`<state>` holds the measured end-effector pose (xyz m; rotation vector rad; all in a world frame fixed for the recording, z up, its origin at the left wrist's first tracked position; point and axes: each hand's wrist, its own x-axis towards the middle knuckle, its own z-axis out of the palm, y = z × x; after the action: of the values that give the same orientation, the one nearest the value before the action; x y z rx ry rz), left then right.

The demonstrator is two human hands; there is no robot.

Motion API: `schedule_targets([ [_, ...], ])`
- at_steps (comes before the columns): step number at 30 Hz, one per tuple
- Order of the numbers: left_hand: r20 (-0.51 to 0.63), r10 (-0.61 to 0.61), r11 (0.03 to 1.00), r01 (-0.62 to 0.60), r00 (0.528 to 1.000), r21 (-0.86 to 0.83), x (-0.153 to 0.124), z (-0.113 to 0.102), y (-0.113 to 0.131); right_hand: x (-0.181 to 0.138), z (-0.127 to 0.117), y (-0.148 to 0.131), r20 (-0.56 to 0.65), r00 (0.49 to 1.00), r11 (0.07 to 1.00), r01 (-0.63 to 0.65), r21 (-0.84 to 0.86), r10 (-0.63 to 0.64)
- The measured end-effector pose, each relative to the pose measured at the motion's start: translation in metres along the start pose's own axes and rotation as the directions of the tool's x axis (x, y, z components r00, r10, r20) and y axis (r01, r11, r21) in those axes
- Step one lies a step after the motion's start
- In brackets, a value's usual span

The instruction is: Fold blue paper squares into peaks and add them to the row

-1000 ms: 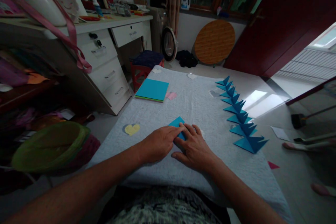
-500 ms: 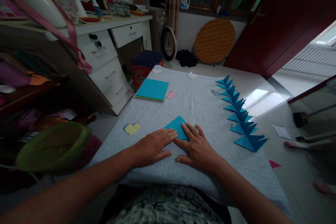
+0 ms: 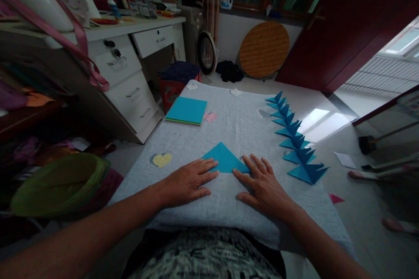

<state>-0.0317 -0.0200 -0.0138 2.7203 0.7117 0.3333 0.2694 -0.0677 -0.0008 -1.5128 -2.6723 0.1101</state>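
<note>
A blue paper folded into a triangle (image 3: 224,159) lies flat on the pale quilted cloth (image 3: 235,126) in front of me. My left hand (image 3: 187,181) lies flat and open, its fingertips touching the triangle's left corner. On the other side my right hand (image 3: 263,183) rests flat and open, fingertips at the triangle's right corner. Neither hand grips the paper. A stack of square paper sheets (image 3: 186,111), blue on top, sits at the far left of the cloth. Several folded blue pieces (image 3: 294,139) are lined up in a row along the right side.
A white desk with drawers (image 3: 131,65) stands to the left, a red stool (image 3: 178,80) behind the cloth. A green basin (image 3: 59,183) sits low at the left. A round wooden board (image 3: 264,49) leans on the far wall. Paper scraps (image 3: 343,159) lie on the floor at right.
My hands slid apart along the triangle's near edge, left hand leftward and right hand rightward. The full triangle shows now, where before my hands covered most of it.
</note>
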Motion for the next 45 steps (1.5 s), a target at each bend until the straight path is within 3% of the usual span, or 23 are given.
schedule_targets([
  [12, 0.0, 0.003, 1.0, -0.003, 1.0, 0.016, 0.0, -0.001, 0.0, -0.042, 0.013, 0.027, -0.079, 0.991, 0.991, -0.111, -0.077, 0.105],
  [16, -0.026, 0.013, 1.0, -0.013, 1.0, 0.018, 0.0, 0.001, 0.0, -0.037, 0.002, 0.025, -0.165, 0.982, 0.993, -0.105, -0.049, 0.096],
  [20, -0.018, 0.0, 0.999, 0.001, 1.0, 0.032, 0.002, 0.001, 0.002, -0.013, -0.011, 0.006, -0.3, 0.952, 0.997, -0.038, 0.07, 0.057],
  [23, -0.003, -0.021, 0.998, 0.021, 1.0, 0.051, 0.005, 0.002, 0.005, 0.013, -0.013, -0.018, -0.212, 0.976, 0.976, 0.095, 0.197, -0.052],
  [26, -0.007, -0.034, 0.996, 0.035, 0.999, 0.081, 0.007, 0.003, 0.008, 0.032, -0.01, -0.038, -0.106, 0.991, 0.96, 0.102, 0.259, -0.077],
  [30, -0.008, -0.071, 0.98, 0.071, 0.997, 0.187, -0.001, 0.002, 0.009, 0.042, -0.008, -0.045, -0.049, 0.997, 0.982, 0.065, 0.176, -0.057],
  [38, -0.129, -0.141, 0.923, 0.178, 0.981, 0.34, -0.05, -0.005, 0.004, 0.05, -0.011, -0.065, 0.042, 0.999, 1.0, 0.027, -0.008, -0.027],
  [45, -0.176, -0.143, 0.919, 0.196, 0.974, 0.342, -0.053, -0.002, 0.005, 0.049, -0.009, -0.073, 0.039, 0.999, 0.997, 0.01, -0.071, -0.008],
])
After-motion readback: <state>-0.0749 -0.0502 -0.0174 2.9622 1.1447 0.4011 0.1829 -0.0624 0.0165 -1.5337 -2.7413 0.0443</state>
